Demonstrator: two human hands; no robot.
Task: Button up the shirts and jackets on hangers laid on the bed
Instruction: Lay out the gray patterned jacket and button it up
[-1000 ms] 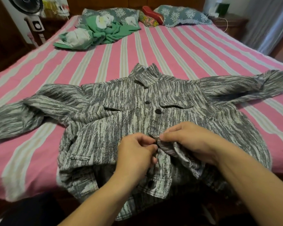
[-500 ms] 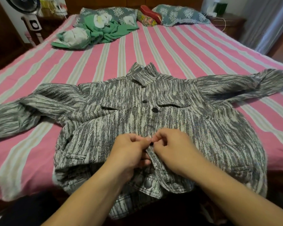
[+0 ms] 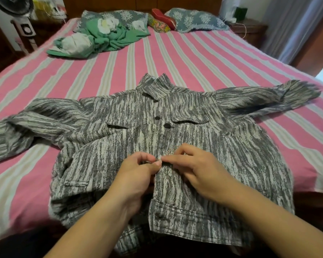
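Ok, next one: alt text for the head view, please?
Both hands, left hand and right hand, pinch the front placket of a grey-and-white streaked jacket spread on a pink striped bedspread. Two dark buttons above look fastened.

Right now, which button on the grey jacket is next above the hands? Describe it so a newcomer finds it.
On the pink striped bed lies a grey-and-white streaked jacket, collar pointing toward the pillows. Up its centre front, above where both hands pinch the placket, sit two dark round buttons. The wanted one is the lower, larger-looking button, just below the pocket flaps, not the smaller one nearer the collar.
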